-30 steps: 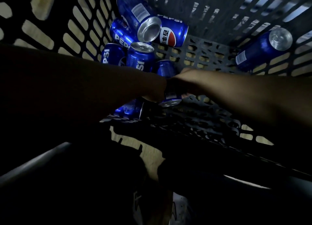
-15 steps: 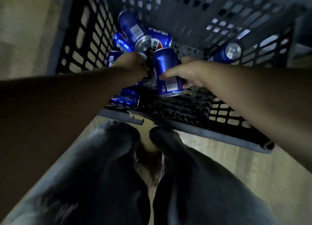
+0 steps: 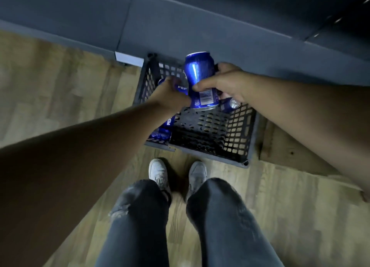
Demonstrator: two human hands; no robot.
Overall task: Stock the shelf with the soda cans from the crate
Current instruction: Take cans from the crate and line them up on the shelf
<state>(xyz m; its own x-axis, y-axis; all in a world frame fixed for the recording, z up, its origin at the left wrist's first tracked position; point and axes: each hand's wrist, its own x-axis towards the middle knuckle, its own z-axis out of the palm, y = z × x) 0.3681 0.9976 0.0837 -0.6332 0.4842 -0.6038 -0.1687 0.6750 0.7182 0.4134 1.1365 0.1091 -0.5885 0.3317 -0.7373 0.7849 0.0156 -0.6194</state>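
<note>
A black lattice crate [image 3: 236,138] stands on the wooden floor in front of my feet. My right hand [image 3: 226,82] grips an upright blue soda can [image 3: 200,74] above the crate, thumb across its label. To its left, my left hand [image 3: 170,96] is curled round a second blue can [image 3: 181,87], which the hand mostly hides. More blue cans lie in the crate: one at the near left corner [image 3: 167,126] and one under my right hand [image 3: 230,104]. The dark grey base of the shelf [image 3: 200,26] runs behind the crate.
My legs in dark jeans and white shoes [image 3: 158,172] stand just before the crate. A wooden board or pallet edge [image 3: 290,152] lies to the crate's right. Open wooden floor [image 3: 60,86] spreads to the left.
The view has risen from inside the crate to standing height. Both hands have lifted up out of the crate, each with a can.
</note>
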